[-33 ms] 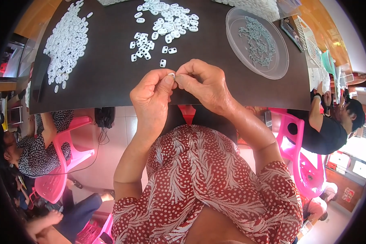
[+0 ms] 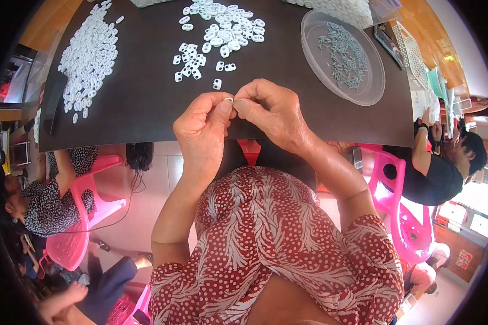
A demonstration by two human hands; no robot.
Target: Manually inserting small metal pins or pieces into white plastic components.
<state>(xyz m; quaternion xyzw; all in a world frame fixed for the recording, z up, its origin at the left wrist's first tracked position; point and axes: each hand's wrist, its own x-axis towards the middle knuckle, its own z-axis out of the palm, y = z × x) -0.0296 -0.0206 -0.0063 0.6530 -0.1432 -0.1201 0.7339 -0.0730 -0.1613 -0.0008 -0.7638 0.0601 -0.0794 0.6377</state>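
My left hand (image 2: 203,130) and my right hand (image 2: 271,111) meet over the near edge of a black table (image 2: 146,108). Between their fingertips they pinch a small white plastic piece (image 2: 228,100), mostly hidden by the fingers. Just beyond the hands lie a few loose white pieces (image 2: 192,62), with a larger heap (image 2: 222,27) behind them. Another long heap of white pieces (image 2: 89,54) runs along the table's left side. To the right of my right hand stands a clear round tray (image 2: 314,32) holding several small grey-green pins (image 2: 344,57).
A person in a dotted top sits on a pink chair (image 2: 87,216) at the lower left. Another person in black (image 2: 439,173) sits at the right beside a pink chair (image 2: 396,200). A black cable (image 2: 138,162) hangs below the table edge.
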